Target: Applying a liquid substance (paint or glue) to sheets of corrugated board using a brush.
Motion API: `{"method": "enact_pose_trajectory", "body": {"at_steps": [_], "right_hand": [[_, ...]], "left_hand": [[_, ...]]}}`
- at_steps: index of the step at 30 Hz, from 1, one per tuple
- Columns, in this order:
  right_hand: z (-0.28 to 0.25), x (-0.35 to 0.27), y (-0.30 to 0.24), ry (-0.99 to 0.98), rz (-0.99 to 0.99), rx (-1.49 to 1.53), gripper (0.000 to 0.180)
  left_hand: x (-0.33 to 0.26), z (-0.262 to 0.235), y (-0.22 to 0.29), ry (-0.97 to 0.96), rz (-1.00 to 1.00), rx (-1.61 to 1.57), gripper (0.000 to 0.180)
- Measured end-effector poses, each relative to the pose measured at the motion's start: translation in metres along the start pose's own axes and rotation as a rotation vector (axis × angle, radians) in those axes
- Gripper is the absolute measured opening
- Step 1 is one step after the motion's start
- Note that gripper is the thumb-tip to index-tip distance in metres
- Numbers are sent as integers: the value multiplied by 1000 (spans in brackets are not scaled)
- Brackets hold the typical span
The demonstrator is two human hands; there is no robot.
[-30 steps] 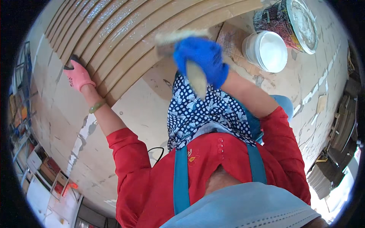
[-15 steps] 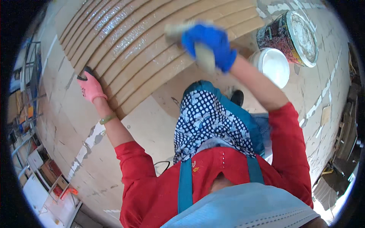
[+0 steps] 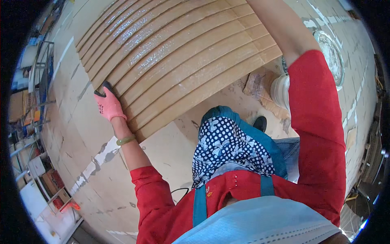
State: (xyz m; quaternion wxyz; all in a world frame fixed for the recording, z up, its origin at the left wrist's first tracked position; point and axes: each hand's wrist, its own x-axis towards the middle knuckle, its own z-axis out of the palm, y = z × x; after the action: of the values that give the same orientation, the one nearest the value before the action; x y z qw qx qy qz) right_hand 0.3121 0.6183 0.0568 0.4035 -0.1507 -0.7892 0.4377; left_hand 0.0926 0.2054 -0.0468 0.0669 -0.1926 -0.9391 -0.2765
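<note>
A wide fan of overlapping flat brown sheets (image 3: pixel 195 69) spreads across the upper middle, each edge showing as a narrow strip. Wet, shiny streaks cover their upper left part. My left hand (image 3: pixel 110 105), in a pink glove with black fingertips, grips the sheets at their left edge, thumb and fingers closed about it. My right forearm (image 3: pixel 280 28) stretches over the right side of the sheets and leaves the view at the top. The right hand itself, and whatever it holds, lies outside the picture.
A white bucket (image 3: pixel 280 91) stands right of the sheets, partly behind my right sleeve, by a stained brown piece of cardboard (image 3: pixel 262 87). Behind the arm shows a larger bucket's crusted rim (image 3: pixel 340 61). Metal racks (image 3: pixel 34 162) line the far left.
My right hand, in a blue glove with a pale-handled brush, has swept up and forward out of view. The left hand keeps its hold; the whole view has shifted slightly.
</note>
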Motion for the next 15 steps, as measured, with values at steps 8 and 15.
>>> {"method": "enact_pose_trajectory", "body": {"at_steps": [8,15], "right_hand": [[9,-136,-30,-148,285,-45,21],[-34,-302,-103,-127,313,98,14]], "left_hand": [[5,-15,-32,-13,-67,59,61],[6,-2,-20,-3,-54,90,63]]}}
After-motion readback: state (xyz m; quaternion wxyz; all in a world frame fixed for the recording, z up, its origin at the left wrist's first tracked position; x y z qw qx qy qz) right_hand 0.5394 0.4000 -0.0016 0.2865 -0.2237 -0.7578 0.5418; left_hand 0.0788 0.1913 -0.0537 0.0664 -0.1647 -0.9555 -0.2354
